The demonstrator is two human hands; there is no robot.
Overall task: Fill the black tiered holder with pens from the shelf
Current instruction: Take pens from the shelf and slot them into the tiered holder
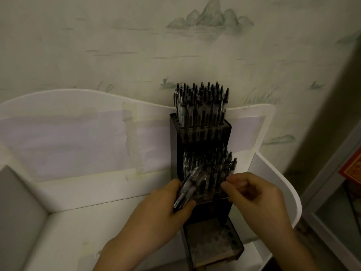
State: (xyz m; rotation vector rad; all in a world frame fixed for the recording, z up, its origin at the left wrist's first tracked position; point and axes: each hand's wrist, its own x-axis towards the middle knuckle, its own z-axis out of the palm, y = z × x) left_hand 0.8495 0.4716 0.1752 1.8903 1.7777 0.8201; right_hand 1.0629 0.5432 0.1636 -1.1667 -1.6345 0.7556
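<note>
Black tiered holder (201, 133) upright on shelf, upper tiers packed with upright pens (201, 98).

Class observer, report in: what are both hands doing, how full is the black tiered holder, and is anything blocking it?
Left hand grips a bundle of pens. Right hand fingers curled at middle tier. Holder: top, middle tiers packed; bottom tier empty. Nothing blocking.

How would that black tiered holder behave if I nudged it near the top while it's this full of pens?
The black tiered holder stands tall and narrow, with its top tier packed with pens, so it probably tips more readily than it slides. It backs against the white shelf panel, so a backward push likely meets resistance; forward or sideways looks riskier. The bottom tier looks mostly unfilled, adding little low weight.
</note>
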